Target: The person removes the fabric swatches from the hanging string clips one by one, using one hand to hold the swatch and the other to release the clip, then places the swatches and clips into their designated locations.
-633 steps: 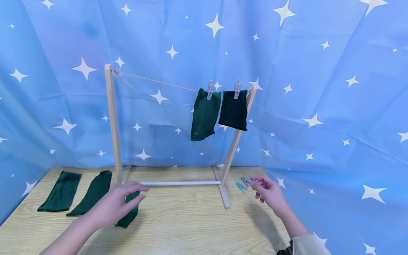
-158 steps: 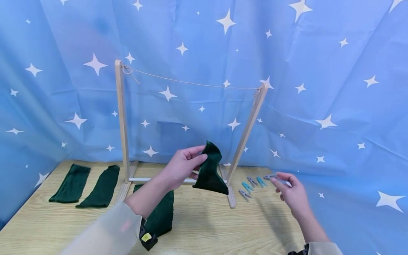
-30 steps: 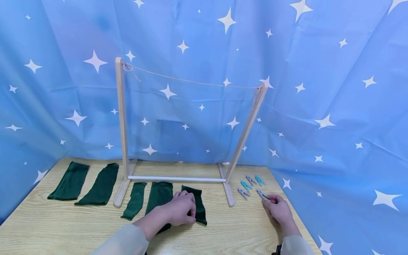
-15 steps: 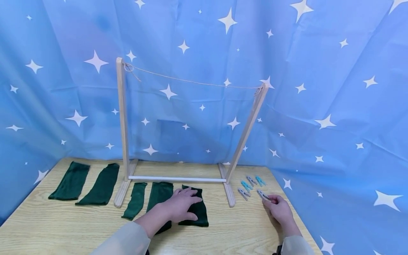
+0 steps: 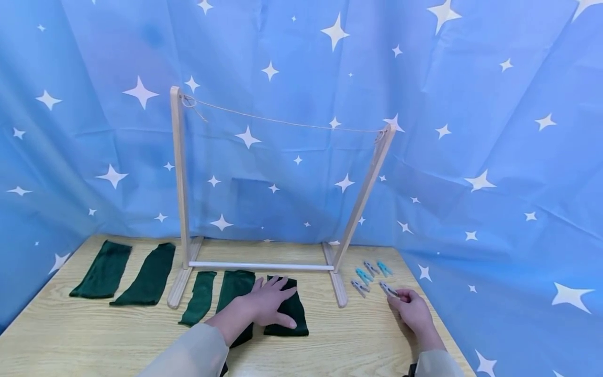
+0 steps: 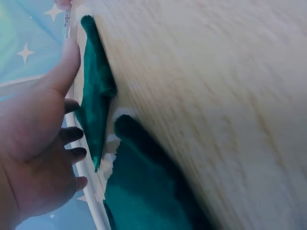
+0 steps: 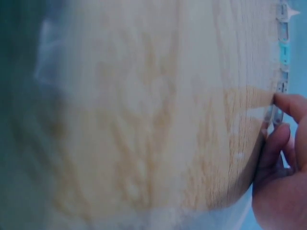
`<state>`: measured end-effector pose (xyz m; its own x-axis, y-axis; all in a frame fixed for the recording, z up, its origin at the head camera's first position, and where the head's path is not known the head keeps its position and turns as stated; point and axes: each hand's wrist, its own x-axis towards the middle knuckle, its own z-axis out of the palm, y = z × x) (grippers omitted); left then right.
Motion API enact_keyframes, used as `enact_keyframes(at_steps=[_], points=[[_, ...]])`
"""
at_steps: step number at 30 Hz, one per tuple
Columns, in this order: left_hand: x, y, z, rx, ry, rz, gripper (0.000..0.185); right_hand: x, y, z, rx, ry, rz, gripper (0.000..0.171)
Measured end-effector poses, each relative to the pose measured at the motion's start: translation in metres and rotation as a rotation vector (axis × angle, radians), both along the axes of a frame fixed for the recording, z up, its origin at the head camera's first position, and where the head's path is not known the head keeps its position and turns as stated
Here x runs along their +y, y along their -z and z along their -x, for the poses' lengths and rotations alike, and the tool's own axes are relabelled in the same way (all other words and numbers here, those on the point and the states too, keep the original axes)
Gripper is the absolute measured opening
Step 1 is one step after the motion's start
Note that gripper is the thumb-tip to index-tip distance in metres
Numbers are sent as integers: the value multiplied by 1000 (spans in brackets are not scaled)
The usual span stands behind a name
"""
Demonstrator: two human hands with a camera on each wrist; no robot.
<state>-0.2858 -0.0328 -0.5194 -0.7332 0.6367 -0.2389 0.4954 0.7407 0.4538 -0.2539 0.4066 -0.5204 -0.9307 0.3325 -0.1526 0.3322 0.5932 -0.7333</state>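
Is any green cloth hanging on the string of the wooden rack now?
No, the string of the wooden rack is bare, and the green cloths all lie flat on the table.

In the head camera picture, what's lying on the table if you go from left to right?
Two green socks → rack's left foot → narrow sock → left hand → rack's right foot → clothespins → right hand.
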Motion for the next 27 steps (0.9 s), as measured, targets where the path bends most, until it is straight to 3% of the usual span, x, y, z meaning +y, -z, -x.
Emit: enact_keyframes(at_steps=[3, 7, 15, 23, 27], points=[[3, 7, 8, 33, 17, 6, 85, 1, 0, 1, 2, 1, 2, 53], [6, 13, 13, 28, 23, 56, 93, 2, 2, 2, -4, 2, 5, 51], [6, 5, 8, 9, 0, 84, 108, 1, 1, 3, 14, -2, 9, 51], [4, 3, 6, -5, 6, 62, 107, 2, 2, 2, 6, -2, -19, 52], [3, -8, -1, -19, -1, 38, 104, 2, 3, 1, 6, 2, -30, 52]])
